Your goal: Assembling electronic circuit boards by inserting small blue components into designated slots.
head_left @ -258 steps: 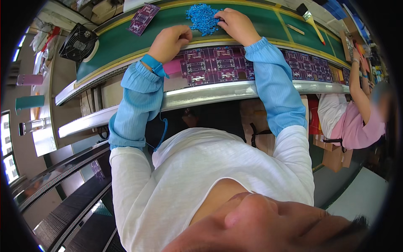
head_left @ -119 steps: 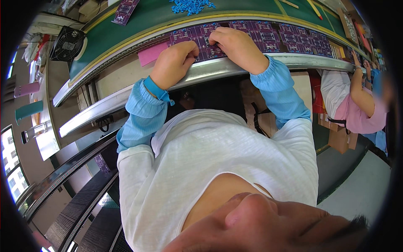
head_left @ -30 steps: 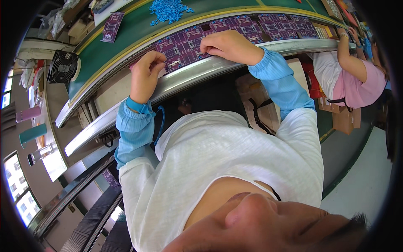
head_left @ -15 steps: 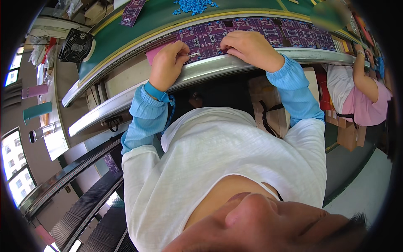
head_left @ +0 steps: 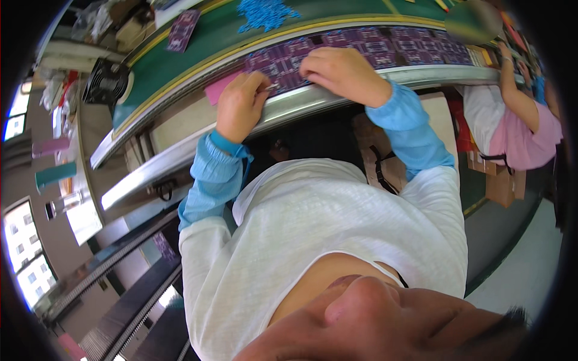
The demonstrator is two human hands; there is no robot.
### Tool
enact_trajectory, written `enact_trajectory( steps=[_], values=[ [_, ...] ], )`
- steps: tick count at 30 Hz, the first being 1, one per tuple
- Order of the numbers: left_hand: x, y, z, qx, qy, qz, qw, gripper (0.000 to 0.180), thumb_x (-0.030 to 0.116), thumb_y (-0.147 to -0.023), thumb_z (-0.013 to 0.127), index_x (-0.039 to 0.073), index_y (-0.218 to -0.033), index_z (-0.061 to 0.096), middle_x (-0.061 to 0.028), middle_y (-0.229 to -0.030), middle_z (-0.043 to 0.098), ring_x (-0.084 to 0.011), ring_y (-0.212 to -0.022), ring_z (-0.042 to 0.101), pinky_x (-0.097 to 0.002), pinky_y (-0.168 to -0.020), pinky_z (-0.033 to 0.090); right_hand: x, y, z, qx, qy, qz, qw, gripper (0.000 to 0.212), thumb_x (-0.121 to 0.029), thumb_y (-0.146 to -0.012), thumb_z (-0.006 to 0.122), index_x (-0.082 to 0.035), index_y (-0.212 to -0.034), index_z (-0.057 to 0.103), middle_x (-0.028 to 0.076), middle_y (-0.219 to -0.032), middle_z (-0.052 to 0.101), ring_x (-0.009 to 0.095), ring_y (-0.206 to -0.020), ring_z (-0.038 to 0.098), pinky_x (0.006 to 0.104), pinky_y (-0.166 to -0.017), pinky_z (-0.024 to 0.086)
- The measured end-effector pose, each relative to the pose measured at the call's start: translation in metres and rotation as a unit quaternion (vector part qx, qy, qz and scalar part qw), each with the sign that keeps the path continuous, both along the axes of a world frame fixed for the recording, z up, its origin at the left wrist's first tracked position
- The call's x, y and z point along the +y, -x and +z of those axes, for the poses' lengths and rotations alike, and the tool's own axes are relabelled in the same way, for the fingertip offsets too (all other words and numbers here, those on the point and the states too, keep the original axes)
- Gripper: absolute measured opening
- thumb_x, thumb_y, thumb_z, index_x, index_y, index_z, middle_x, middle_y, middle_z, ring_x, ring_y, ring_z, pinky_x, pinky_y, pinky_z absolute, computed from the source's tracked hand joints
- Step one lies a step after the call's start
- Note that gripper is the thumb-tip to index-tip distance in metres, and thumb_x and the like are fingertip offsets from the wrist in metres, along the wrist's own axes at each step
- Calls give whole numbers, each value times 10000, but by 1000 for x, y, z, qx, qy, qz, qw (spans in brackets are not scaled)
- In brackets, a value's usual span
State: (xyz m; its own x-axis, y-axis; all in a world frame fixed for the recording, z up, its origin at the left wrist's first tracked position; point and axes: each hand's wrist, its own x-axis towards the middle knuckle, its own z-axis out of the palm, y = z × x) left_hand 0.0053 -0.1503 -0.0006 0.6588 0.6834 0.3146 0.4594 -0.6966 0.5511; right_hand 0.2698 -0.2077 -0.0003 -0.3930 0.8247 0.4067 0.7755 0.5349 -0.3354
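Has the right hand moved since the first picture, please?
Yes: the right hand has moved from the blue pile toward the metal rail, at the purple boards.

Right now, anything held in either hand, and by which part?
Can't tell. Left hand and right hand are at the purple circuit boards, fingers bent; anything small pinched there is blurred or hidden.

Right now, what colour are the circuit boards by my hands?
The circuit boards are purple with paler markings, best seen in the head view.
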Motion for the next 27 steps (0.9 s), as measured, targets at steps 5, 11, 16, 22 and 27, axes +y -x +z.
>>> enact_trajectory(
  steps=[5,11,16,22,27],
  values=[
    [-1,4,21,-38,-39,34,998,251,-53,-830,677,19,-1071,658,-161,-983,632,-351,-930,636,-418,-811,519,14,35,-11,-34,-115,33,992,210,-256,-766,752,-115,-907,685,41,-1007,670,263,-977,637,396,-822,552],
    [26,10,24,-66,-22,76,995,148,-57,-933,621,-24,-1077,636,-159,-982,624,-306,-899,655,-368,-811,534,0,79,-17,-53,-79,62,994,418,-421,-845,768,-95,-1099,712,42,-1301,628,269,-1320,506,523,-1023,407],
    [38,32,3,-68,-23,48,996,141,-52,-931,629,-31,-1071,627,-173,-1001,621,-310,-904,649,-379,-809,535,-5,78,-15,-55,-85,48,994,392,-423,-858,754,-85,-1054,741,47,-1293,653,262,-1290,537,513,-1034,410],
    [72,96,-27,-70,-42,24,996,132,-16,-898,666,-24,-1026,637,-184,-984,609,-354,-883,614,-418,-791,495,2,96,-21,-79,-115,5,990,274,-381,-878,717,-111,-910,749,-5,-1155,702,202,-1156,605,465,-902,441],
    [112,149,-53,-75,-86,-42,993,140,-37,-860,671,-5,-990,630,-162,-941,595,-324,-832,599,-412,-759,484,14,106,-34,-116,-97,-71,986,276,-355,-918,689,-82,-943,725,17,-1122,700,224,-1131,622,451,-917,436]
  ],
)
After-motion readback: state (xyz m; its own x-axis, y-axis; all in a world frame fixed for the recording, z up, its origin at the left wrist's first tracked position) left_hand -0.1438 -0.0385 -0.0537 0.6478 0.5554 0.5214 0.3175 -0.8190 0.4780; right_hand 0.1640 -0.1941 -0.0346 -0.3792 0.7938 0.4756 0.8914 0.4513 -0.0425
